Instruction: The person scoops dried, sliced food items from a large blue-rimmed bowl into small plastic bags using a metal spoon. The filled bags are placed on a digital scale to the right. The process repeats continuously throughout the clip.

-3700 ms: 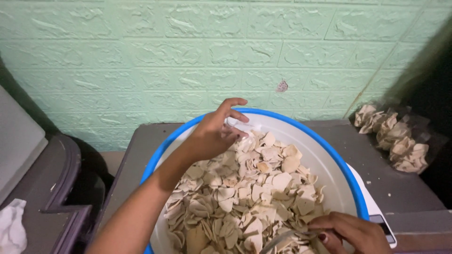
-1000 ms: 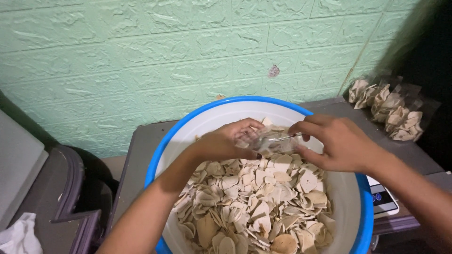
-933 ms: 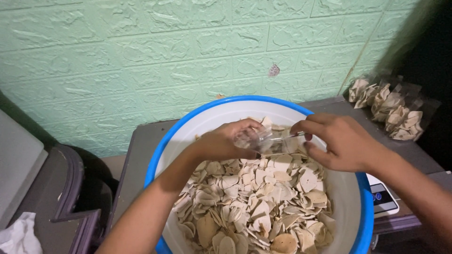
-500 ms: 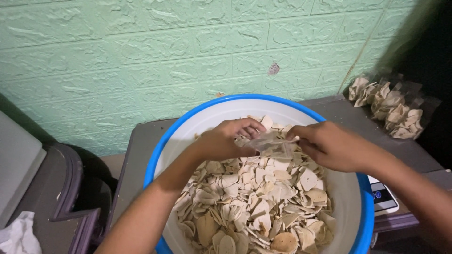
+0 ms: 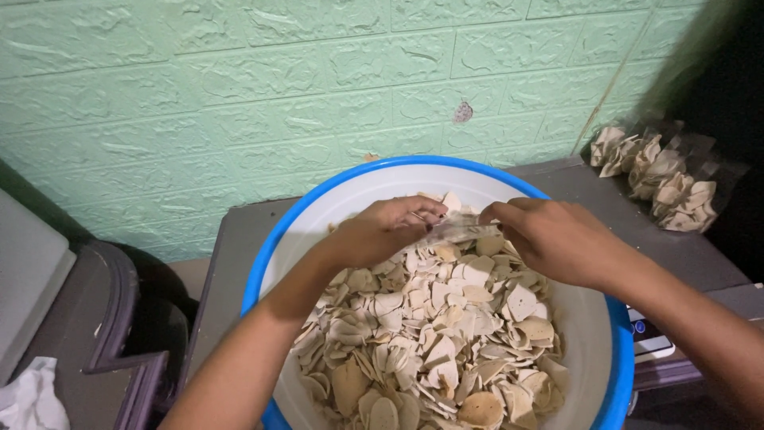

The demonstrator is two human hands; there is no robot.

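Green brick-pattern wall behind; above a blue basin (image 5: pixel 286 239) of crackers (image 5: pixel 430 334), a clear bag (image 5: pixel 460 231) is pinched between left hand (image 5: pixel 382 231) and right hand (image 5: pixel 549 239), both grips closed on it, stretched taut

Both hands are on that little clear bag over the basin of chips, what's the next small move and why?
Probably spread the bag's mouth apart. The left hand and right hand each pinch an end of the small clear plastic bag, which looks flat between them, right above the chips heaped in the blue-rimmed basin. Filled bags lie on the table to the right.
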